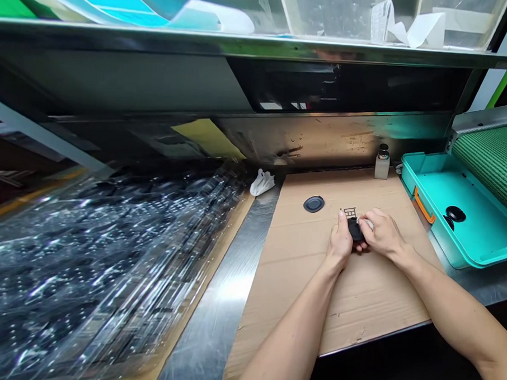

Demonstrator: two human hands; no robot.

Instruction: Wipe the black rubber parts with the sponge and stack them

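work on the black plastic part (355,230) looks unfinished, left hand (340,238) gripping it and right hand (381,233) pinching its edge over the cardboard sheet's (300,270) far half, while a dark oval disc (314,204) lies loose near the far-left corner.

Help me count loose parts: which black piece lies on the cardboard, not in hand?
The oval piece left of the bottle. Another black piece is in the left hand, the right hand against it; the glossy ones sit in the teal bin.
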